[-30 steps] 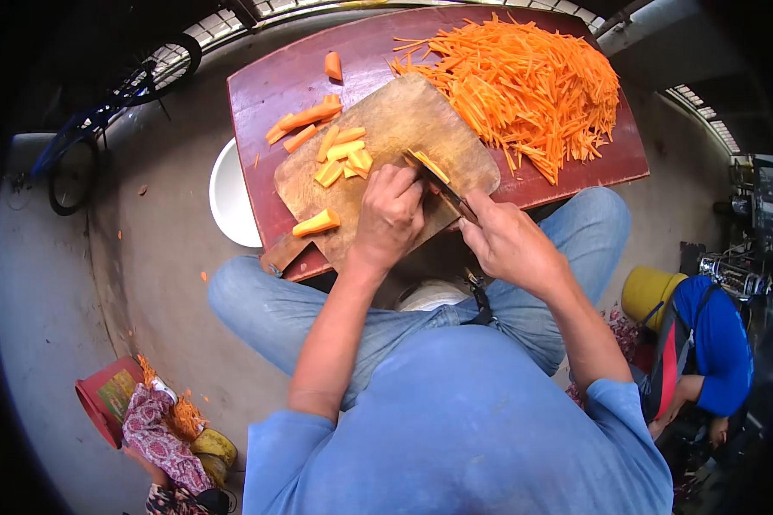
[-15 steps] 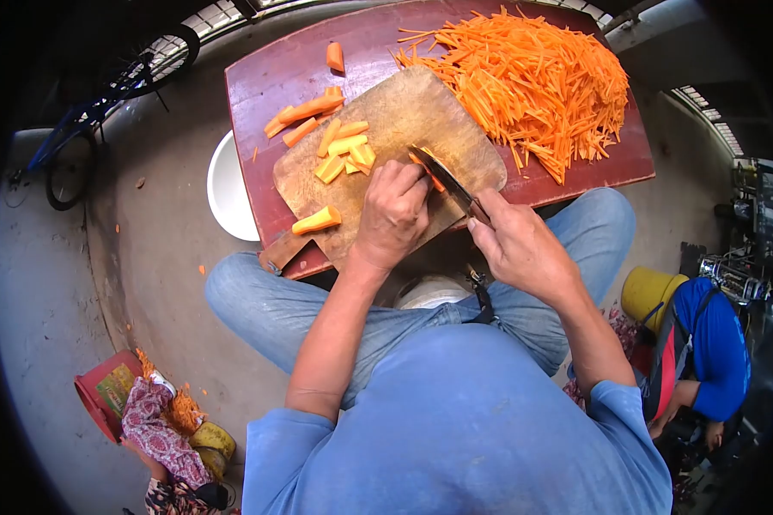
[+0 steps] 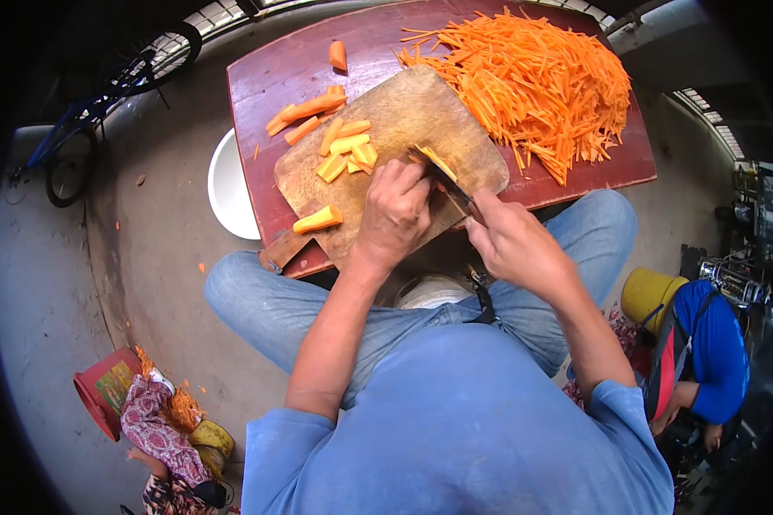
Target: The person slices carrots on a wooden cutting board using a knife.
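Observation:
My right hand (image 3: 520,240) is wrapped round the handle of a knife (image 3: 448,185), whose dark blade rests over the wooden cutting board (image 3: 421,103). Just left of the blade, my left hand (image 3: 397,206) is closed with its fingers curled down on a carrot piece that they mostly hide. A thin orange-yellow carrot slice (image 3: 439,163) shows along the blade's far side. Cut carrot pieces (image 3: 348,148) lie on the board's left part, and one thicker carrot chunk (image 3: 318,219) sits nearer me.
A large heap of carrot strips (image 3: 532,86) covers the right of the red table (image 3: 266,77). Whole carrot lengths (image 3: 313,109) lie at its left. A white basin (image 3: 230,189) stands below the left edge. Two people sit nearby, one by a red tub (image 3: 103,395), one by a yellow bucket (image 3: 651,296).
The knife blade has tilted and shifted slightly, and more of a carrot slice shows on its far side. My left hand stays nearly in place. The lower-left person's hand has moved.

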Motion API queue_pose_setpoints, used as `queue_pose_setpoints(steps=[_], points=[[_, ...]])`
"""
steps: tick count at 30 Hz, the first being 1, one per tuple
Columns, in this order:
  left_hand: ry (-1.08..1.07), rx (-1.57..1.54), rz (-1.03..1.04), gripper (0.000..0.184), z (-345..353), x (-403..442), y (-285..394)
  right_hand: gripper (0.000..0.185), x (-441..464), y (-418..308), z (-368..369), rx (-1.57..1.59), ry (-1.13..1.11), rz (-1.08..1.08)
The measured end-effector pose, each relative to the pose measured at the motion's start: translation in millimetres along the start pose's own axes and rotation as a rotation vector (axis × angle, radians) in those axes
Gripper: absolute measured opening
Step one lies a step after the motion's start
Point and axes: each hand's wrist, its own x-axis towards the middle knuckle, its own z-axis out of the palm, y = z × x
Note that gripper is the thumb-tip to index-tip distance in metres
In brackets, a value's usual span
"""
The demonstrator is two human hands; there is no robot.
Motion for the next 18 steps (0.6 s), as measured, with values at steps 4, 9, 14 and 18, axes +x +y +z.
queue_pose_setpoints(steps=[4, 9, 14, 18], points=[[0.012, -0.010, 0.003, 0.015, 2, 1, -1, 0.022, 1, 4, 3, 0.020, 0.009, -0.012], [0.080, -0.092, -0.073, 0.015, 1, 3, 3, 0.021, -4, 2, -6, 0.065, 0.061, 0.033], [0.178, -0.204, -0.180, 0.009, 1, 5, 3, 0.020, -7, 0, -20, 0.120, 0.132, 0.028], [0.257, -0.183, -0.229, 0.007, -5, 4, 9, 0.020, -16, -3, -22, 0.141, 0.066, 0.053]])
